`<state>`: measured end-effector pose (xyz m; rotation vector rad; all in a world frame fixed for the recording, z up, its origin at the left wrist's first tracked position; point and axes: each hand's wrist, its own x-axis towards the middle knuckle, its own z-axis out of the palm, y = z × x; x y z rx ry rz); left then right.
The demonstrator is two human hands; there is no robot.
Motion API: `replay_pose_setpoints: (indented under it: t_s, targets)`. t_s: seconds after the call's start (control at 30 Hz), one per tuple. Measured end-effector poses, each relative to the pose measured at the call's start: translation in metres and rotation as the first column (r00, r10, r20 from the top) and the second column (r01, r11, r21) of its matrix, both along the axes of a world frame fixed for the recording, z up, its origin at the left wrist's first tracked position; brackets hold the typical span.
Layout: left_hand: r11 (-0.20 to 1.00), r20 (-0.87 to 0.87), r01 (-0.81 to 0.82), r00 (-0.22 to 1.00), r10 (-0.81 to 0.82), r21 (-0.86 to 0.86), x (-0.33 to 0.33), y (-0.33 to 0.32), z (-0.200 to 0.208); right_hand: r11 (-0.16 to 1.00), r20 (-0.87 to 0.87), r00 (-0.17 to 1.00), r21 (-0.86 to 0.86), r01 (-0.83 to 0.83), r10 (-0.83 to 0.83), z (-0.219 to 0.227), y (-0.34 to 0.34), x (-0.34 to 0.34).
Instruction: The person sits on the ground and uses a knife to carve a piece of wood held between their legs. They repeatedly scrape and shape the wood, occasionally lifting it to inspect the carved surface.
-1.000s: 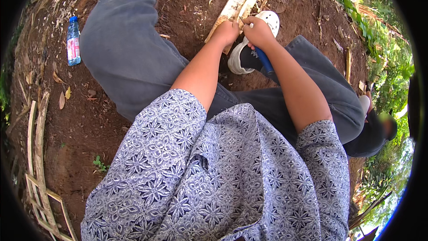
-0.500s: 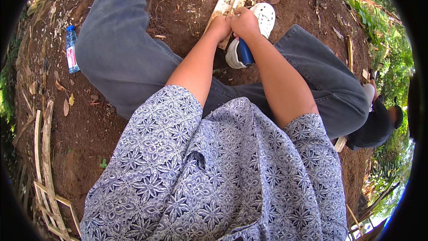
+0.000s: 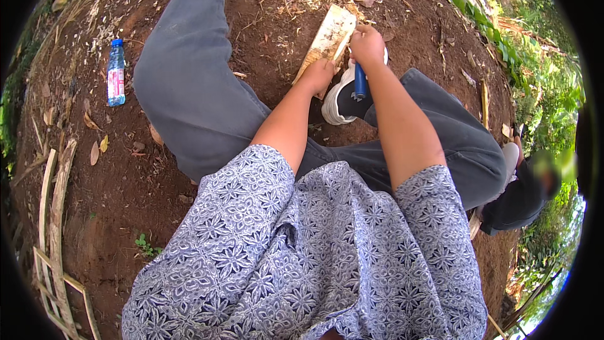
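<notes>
A flat pale wooden board (image 3: 332, 25), rough and stained, lies slanted on the soil beside a white shoe (image 3: 333, 108). My left hand (image 3: 319, 77) is closed at the board's lower right side. A narrow pale edge or strip runs up from its fingers, and I cannot tell whether it is separate from the board. My right hand (image 3: 367, 45), a little farther away and to the right, grips a tool with a blue handle (image 3: 360, 82). The handle points back toward me; the tool's working end is hidden by the hand.
My grey-trousered legs (image 3: 182, 69) flank the board. On the left stands or lies a plastic bottle with a blue cap (image 3: 116, 74). Long wooden strips (image 3: 58, 214) lie at the lower left. Another person in black (image 3: 519, 198) sits at the right, near green plants (image 3: 553, 88).
My right hand has moved away from the left one, up and to the right, with the blue-handled tool. The left hand stays by the board. The whole view has shifted slightly.
</notes>
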<state>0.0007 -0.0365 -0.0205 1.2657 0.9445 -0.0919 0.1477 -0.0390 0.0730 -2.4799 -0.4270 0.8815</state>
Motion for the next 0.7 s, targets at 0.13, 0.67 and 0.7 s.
replay_pose_setpoints:
  t_s: [0.13,0.67,0.7]
  targets:
    - [0.993,-0.002,-0.101,0.995,0.101,0.064,0.001,0.000,0.005,0.985,-0.212,0.964,-0.026,-0.172,0.163,0.016,-0.019,0.005]
    - [0.994,-0.036,-0.077,0.996,0.080,0.080,0.003,0.002,0.001,0.958,-0.311,0.916,-0.049,-0.282,0.254,0.026,-0.036,-0.025]
    - [0.989,-0.039,-0.064,0.997,0.069,0.131,0.002,0.004,-0.001,0.962,-0.298,0.922,-0.040,-0.269,0.246,0.023,-0.036,-0.028]
